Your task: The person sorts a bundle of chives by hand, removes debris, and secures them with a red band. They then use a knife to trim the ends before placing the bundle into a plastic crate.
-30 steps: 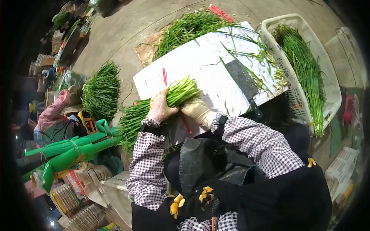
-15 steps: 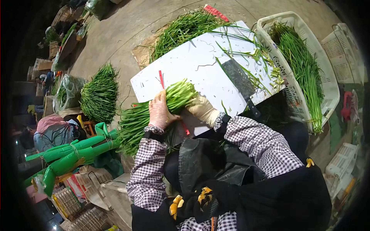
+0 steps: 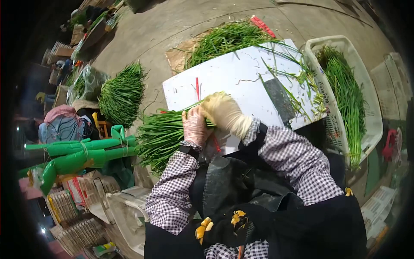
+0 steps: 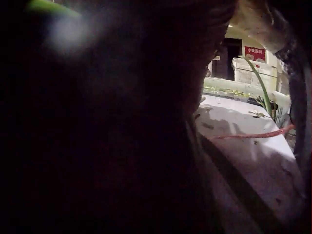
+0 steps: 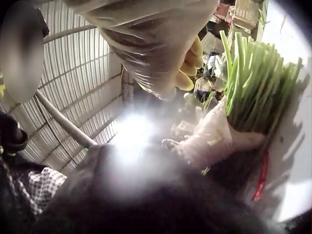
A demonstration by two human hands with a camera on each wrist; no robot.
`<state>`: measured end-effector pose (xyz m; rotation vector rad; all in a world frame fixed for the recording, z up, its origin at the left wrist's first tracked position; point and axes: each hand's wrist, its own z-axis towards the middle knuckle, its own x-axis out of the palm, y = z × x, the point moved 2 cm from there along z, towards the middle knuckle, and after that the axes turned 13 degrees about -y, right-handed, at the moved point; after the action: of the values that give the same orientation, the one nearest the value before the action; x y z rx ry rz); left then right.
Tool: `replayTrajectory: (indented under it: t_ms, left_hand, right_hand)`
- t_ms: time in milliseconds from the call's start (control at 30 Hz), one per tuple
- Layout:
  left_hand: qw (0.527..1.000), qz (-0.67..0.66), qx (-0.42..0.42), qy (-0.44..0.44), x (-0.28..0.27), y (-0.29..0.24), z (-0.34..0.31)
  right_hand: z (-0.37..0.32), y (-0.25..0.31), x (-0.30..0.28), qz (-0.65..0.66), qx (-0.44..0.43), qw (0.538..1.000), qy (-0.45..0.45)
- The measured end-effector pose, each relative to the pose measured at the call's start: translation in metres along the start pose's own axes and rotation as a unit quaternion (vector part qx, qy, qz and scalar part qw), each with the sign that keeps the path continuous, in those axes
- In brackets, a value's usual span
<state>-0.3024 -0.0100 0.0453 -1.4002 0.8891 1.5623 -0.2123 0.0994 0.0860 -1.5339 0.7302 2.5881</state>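
Note:
My gloved left hand (image 3: pixel 195 126) grips a bunch of garlic chives (image 3: pixel 161 136), its leaves fanning out to the left over the white board (image 3: pixel 224 77). In the right wrist view, the pale stem ends (image 5: pixel 258 78) stick up above that hand. My gloved right hand (image 3: pixel 226 113) is over the stem end in the head view, covering most of it. From the right wrist, its fingers look loosely bent, beside the stems with nothing held. A red tie strip (image 3: pixel 197 86) runs under the bunch, its other end showing near my lap. The left wrist view is mostly dark.
A cleaver (image 3: pixel 278 97) lies on the board's right side among loose leaves and trimmings. Beyond the board is a heap of chives (image 3: pixel 230 43). A white crate (image 3: pixel 373 125) with more chives stands at right, another bundle (image 3: pixel 123 95) at left, near green-wrapped poles (image 3: pixel 82 153).
My right hand has lifted from beside the stem ends to over them. The left hand keeps its hold on the bunch. The head view has shifted slightly.

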Motion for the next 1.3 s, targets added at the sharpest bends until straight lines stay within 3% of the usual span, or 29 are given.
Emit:
replayTrajectory:
  t_ms: [67,133,200,233,267,367,533,600,800,867,900,933,1000,1067,1100,1200,1300]
  left_hand:
    - [0.998,-0.021,0.000,-0.053,0.002,0.001,-0.002]
    - [0.999,-0.021,-0.007,-0.036,0.002,0.003,-0.002]
    - [0.998,0.008,0.000,-0.056,0.013,0.007,-0.003]
    - [1.000,0.004,0.004,-0.023,0.004,0.004,0.000]
    - [1.000,0.002,-0.003,-0.027,0.002,0.004,0.000]
    - [1.000,0.000,0.004,0.002,0.002,0.005,0.000]
    - [1.000,-0.021,-0.005,0.001,0.002,0.007,0.000]
    - [1.000,-0.024,-0.004,-0.008,0.003,0.005,0.001]
    - [0.998,0.011,0.015,-0.053,0.011,0.006,-0.002]
    - [0.999,-0.001,0.005,-0.033,0.006,0.004,-0.003]
    - [0.999,-0.021,0.007,-0.045,0.009,0.004,-0.002]
    - [0.998,-0.036,0.004,-0.054,0.003,0.005,0.000]
    - [0.999,-0.036,-0.011,-0.032,0.002,0.006,-0.003]
    - [1.000,-0.023,-0.014,-0.009,0.001,0.007,-0.002]
    - [1.000,-0.012,-0.006,-0.022,0.003,0.007,-0.003]
    - [0.999,0.006,-0.005,-0.042,0.010,0.008,-0.002]
    - [1.000,-0.017,-0.020,-0.010,0.001,0.005,-0.001]
  right_hand:
    - [0.037,-0.030,0.001,0.167,0.161,0.972,0.035]
    - [0.072,-0.070,0.039,0.207,0.149,0.963,0.087]
    - [0.096,-0.099,0.084,0.284,0.250,0.903,0.203]
    - [0.102,-0.104,0.096,0.349,0.311,0.864,0.184]
    - [0.105,-0.105,0.107,0.347,0.306,0.867,0.188]
    - [0.112,-0.094,0.122,0.412,0.406,0.804,0.136]
    - [0.113,-0.090,0.136,0.429,0.342,0.824,0.139]
    - [0.113,-0.088,0.129,0.423,0.265,0.856,0.131]
    - [0.111,-0.074,0.110,0.361,0.297,0.873,0.140]
    - [0.106,-0.072,0.119,0.442,0.404,0.793,0.109]
    - [0.106,-0.075,0.128,0.415,0.407,0.805,0.121]
    - [0.108,-0.076,0.133,0.368,0.349,0.852,0.128]
    - [0.105,-0.073,0.130,0.343,0.389,0.842,0.148]
    - [0.098,-0.074,0.138,0.395,0.413,0.816,0.091]
    - [0.104,-0.086,0.156,0.309,0.409,0.848,0.138]
    - [0.098,-0.087,0.157,0.268,0.383,0.878,0.097]
    - [0.091,-0.082,0.153,0.372,0.399,0.835,0.071]
